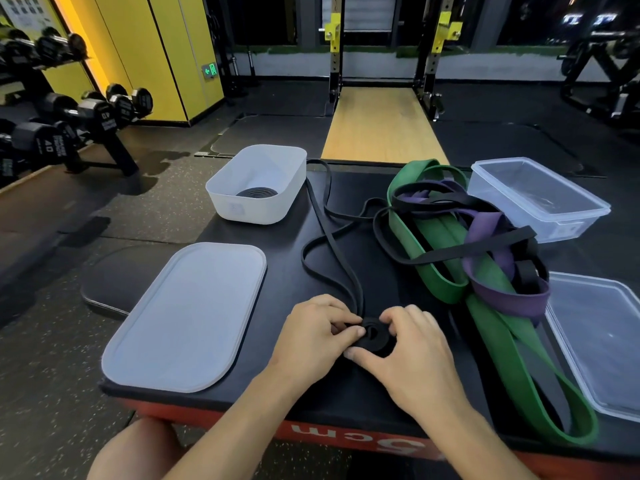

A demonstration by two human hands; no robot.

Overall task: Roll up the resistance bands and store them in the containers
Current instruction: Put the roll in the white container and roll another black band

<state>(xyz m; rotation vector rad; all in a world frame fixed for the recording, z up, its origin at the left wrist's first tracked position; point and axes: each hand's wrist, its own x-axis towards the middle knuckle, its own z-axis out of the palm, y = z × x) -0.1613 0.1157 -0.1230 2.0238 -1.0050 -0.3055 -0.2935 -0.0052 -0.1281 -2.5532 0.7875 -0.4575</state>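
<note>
head cam: both hands are pinching a small black coil (372,336) at table's near edge, left hand (313,332) & right hand (403,341) rolling the thin black band (320,216). 1 coil's already sitting in the white tub (256,183); next it's needing more turns w/ tension kept.

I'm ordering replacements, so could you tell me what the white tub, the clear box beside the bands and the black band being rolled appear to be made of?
White tub: likely frosted plastic, matte and translucent, with the coil inside showing through dimly. Clear box: thin transparent plastic, glossy, with glints on its rim. Black band: probably rubber or latex, matte, lying in limp curves and coiling tightly between both hands.
</note>
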